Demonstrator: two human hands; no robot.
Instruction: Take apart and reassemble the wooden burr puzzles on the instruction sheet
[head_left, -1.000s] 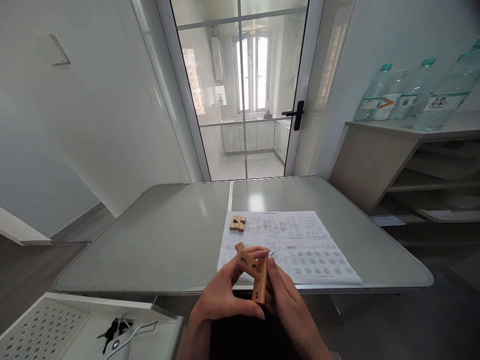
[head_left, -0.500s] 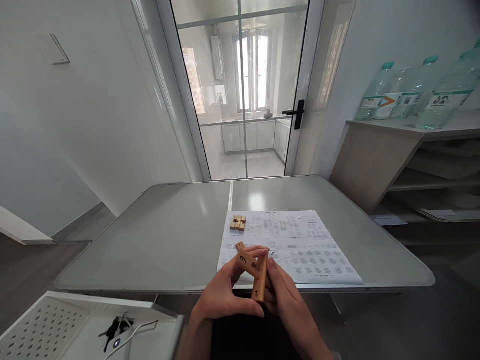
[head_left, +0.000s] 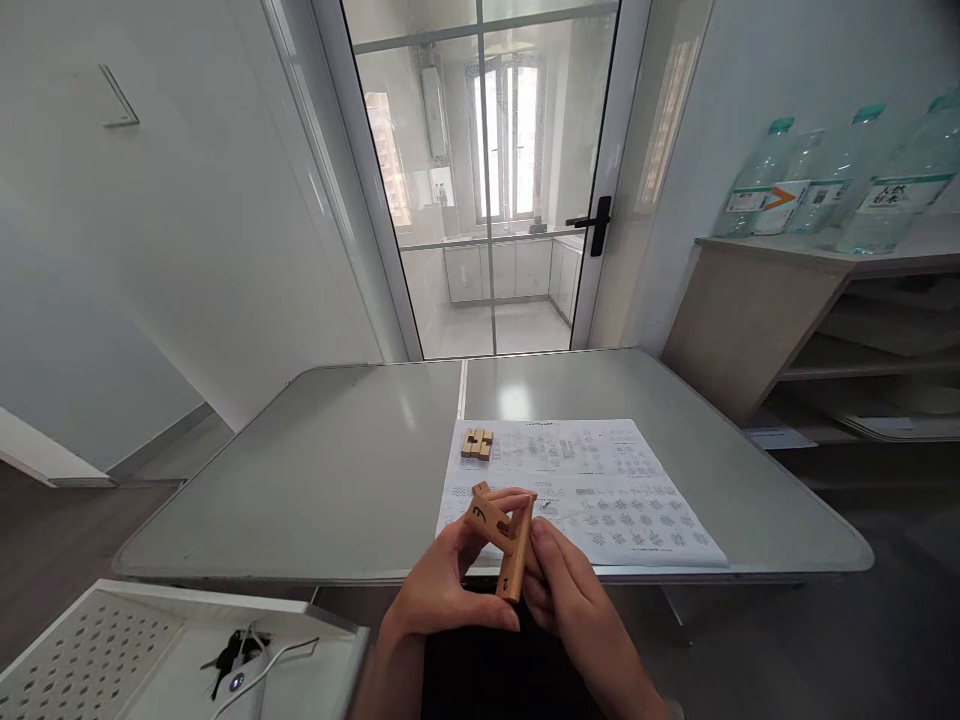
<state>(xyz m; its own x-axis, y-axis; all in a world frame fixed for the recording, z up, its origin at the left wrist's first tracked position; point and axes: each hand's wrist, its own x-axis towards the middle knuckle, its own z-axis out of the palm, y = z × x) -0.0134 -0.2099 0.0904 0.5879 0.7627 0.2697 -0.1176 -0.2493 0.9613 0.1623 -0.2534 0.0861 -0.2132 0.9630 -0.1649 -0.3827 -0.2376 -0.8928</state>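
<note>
In front of my body, just over the table's near edge, my left hand (head_left: 436, 592) is closed round several joined wooden puzzle pieces. One notched piece (head_left: 487, 520) bears a handwritten mark and slants to the left. Crossing it, a longer puzzle piece (head_left: 517, 555) stands nearly upright, with another mark near its lower end. My right hand (head_left: 574, 595) pinches a wooden piece against the right side of this cluster, mostly hidden by the fingers. Beyond my hands, a printed paper sheet (head_left: 645, 500) full of small diagrams lies on the table.
Small light wooden blocks (head_left: 477, 444) sit together on the sheet's far left corner. A white tray (head_left: 334, 640) at lower left holds keys (head_left: 232, 655) and a cable (head_left: 281, 655). Bottles (head_left: 757, 185) stand on a shelf unit (head_left: 757, 320) at right; a glass door (head_left: 517, 200) is behind the table (head_left: 337, 470).
The joined pieces have tilted and shifted slightly left in my left hand. My right hand's fingers have drawn a little away from the upright piece. The view has moved very slightly.
</note>
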